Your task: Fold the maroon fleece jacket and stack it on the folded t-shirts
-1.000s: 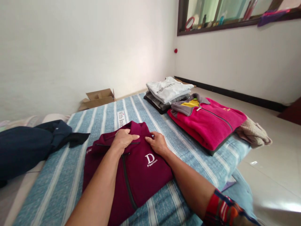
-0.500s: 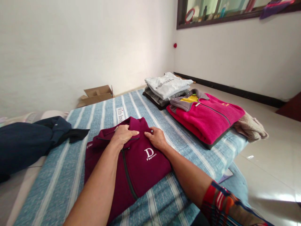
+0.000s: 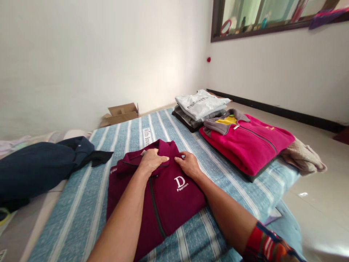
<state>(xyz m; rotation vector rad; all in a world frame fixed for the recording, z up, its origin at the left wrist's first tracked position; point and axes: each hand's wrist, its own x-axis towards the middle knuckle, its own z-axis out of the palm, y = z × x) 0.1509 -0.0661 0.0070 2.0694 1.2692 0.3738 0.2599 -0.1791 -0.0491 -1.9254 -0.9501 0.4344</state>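
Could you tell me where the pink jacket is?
In the head view, the pink jacket lies folded on the striped mattress, right of the maroon jacket.

A bedroom in a home: a striped mattress (image 3: 76, 218) lies low on a tiled floor (image 3: 321, 218), between white walls (image 3: 109, 54), with a dark-framed glass pane (image 3: 259, 14) at upper right.

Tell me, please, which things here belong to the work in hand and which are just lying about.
In the work: left hand, right hand, maroon zip jacket.
Lying about: pink fleece jacket, folded white top, navy garment, cardboard box.
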